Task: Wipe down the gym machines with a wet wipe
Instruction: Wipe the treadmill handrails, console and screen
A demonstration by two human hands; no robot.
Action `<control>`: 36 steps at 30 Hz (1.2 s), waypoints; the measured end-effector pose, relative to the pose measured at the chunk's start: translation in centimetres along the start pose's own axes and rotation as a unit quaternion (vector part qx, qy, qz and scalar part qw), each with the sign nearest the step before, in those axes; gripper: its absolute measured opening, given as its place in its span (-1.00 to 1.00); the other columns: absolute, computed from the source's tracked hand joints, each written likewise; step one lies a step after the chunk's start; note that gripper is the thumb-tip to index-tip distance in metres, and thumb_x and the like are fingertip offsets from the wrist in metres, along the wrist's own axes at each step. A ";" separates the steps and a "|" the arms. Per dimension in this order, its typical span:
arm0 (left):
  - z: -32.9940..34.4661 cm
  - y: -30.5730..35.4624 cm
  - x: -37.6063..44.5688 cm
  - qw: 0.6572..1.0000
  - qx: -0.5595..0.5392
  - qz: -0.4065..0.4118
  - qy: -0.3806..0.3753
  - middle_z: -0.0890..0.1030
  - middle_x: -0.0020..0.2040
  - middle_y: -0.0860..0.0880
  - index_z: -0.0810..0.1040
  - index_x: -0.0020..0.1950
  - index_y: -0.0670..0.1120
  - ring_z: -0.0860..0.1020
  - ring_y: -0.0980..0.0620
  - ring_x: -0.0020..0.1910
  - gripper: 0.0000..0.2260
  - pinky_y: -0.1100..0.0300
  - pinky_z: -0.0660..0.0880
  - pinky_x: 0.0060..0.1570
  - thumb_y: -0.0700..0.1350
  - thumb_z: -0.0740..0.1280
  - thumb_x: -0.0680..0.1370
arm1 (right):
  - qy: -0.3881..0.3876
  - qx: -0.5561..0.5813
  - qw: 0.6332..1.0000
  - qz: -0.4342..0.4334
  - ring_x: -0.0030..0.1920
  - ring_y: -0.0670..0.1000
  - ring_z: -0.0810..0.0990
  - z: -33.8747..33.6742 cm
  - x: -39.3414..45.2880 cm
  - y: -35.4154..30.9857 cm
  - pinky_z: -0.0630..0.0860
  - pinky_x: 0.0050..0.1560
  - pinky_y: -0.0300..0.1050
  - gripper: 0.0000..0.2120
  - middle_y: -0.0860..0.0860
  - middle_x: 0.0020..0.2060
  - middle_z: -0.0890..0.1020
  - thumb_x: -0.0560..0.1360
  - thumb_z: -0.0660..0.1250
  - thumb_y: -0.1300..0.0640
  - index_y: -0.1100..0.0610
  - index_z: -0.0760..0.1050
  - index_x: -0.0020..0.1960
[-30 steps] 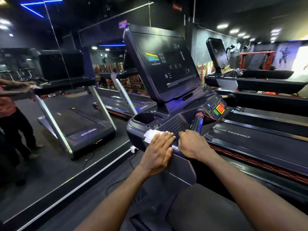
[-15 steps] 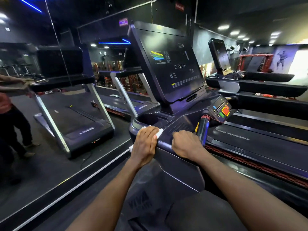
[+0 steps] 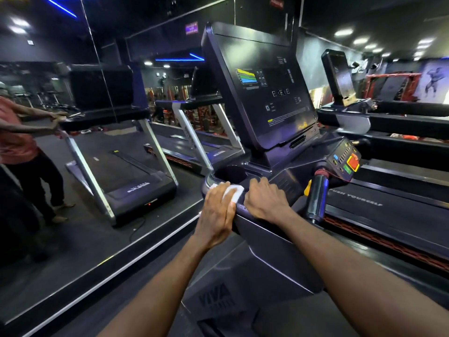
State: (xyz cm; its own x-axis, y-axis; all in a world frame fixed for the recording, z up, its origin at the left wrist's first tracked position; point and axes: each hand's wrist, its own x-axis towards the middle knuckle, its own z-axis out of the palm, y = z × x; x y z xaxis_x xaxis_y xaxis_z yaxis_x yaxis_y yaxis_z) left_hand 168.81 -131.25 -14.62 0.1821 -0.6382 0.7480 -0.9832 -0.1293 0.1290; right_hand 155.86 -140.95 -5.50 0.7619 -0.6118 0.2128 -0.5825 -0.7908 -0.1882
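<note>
We see one soft white wet wipe (image 3: 233, 192) at the left front corner of the treadmill console (image 3: 272, 229), smooth dark plastic with a rounded edge. Our left hand (image 3: 217, 215) presses it flat, fingers extended over it. Our right hand (image 3: 264, 200) curls over the console's edge just beside, its grip wrapped on the rim. One round cup holder (image 3: 230, 173) sits behind the wipe.

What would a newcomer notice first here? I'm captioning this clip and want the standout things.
The big dark console screen rises at centre, a coloured graph lit in its upper part. Just below, the left hand presses a white wipe onto the console's front edge beside the cup holder, with the right hand resting alongside. A red button glows on the keypad at right.
</note>
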 end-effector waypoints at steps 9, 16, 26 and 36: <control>0.6 -2.8 1.7 0.993 0.015 -0.093 -0.065 0.39 0.46 -0.06 0.37 0.48 -0.07 0.26 -0.04 0.49 -0.50 -0.02 0.12 0.50 0.06 -0.15 0.68 | 0.009 0.039 0.998 0.047 0.25 0.29 0.52 0.8 2.1 -1.2 0.43 0.17 0.12 -0.64 0.21 0.26 0.53 0.55 0.13 0.03 0.17 0.48 0.25; 0.9 -5.6 6.8 0.942 -0.077 -0.287 -0.159 0.32 0.50 -0.25 0.38 0.45 -0.21 0.21 -0.16 0.53 -0.60 0.04 0.08 0.50 -0.09 0.03 0.68 | 0.016 0.047 0.998 0.045 0.23 0.30 0.52 1.2 2.2 -1.0 0.43 0.16 0.15 -0.65 0.20 0.25 0.53 0.57 0.11 0.02 0.18 0.47 0.23; 0.8 -1.4 5.1 0.788 -0.304 -0.527 0.093 0.50 0.35 -0.18 0.41 0.41 -0.15 0.44 -0.17 0.34 -0.40 0.00 0.34 0.33 0.17 0.00 0.53 | 0.018 0.055 0.998 0.040 0.21 0.31 0.52 1.1 2.3 -0.9 0.43 0.13 0.14 -0.65 0.21 0.24 0.54 0.55 0.10 0.04 0.18 0.48 0.20; 3.3 4.4 2.6 0.719 -0.323 -0.583 0.197 0.15 0.59 -0.14 0.09 0.60 -0.09 0.14 -0.14 0.55 -0.54 -0.01 0.07 0.50 -0.01 -0.04 0.71 | 0.010 0.060 0.997 0.038 0.25 0.32 0.49 0.8 2.1 -1.1 0.42 0.16 0.14 -0.65 0.24 0.27 0.52 0.57 0.11 0.03 0.20 0.47 0.23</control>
State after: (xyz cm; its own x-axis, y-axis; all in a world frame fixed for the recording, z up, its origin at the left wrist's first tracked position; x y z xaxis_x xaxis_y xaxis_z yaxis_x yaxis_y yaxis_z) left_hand 165.01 -135.97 -14.20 0.9949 -0.1005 -0.0036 0.0095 0.0586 0.9982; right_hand 158.26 -141.37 -5.59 0.7099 -0.6713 0.2131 -0.5993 -0.7347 -0.3179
